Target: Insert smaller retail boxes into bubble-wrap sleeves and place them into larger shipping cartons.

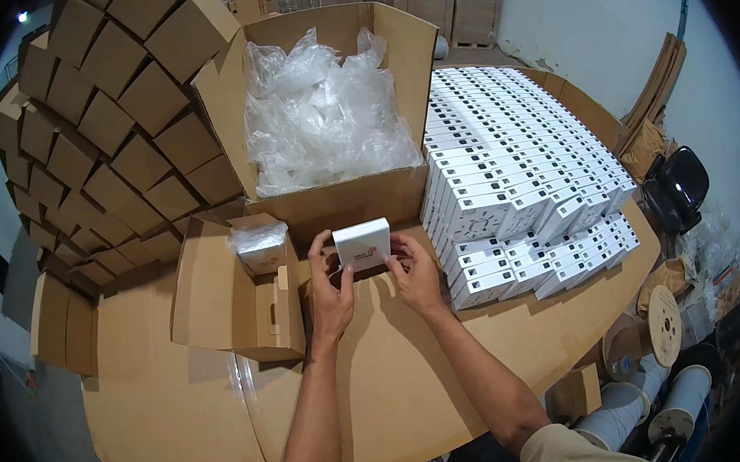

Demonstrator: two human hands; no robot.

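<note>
Both hands, L hand [330, 292] & R hand [414, 275], fingers narrow, pinching small white box [362, 244] by its edges, held just above cardboard-covered worktop [398, 383]. Risk: light edge grip, box could slip or tilt & drop. Beyond fingertips: big open carton [347, 202] w/ clear plastic bags [323, 118]; right of fingers: rows of white boxes [515, 161]; left: small brown carton [238, 305] w/ a wrapped item.

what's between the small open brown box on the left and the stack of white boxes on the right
In the head view, both hands, left hand and right hand, holding a small white box over the cardboard-covered table.
</note>
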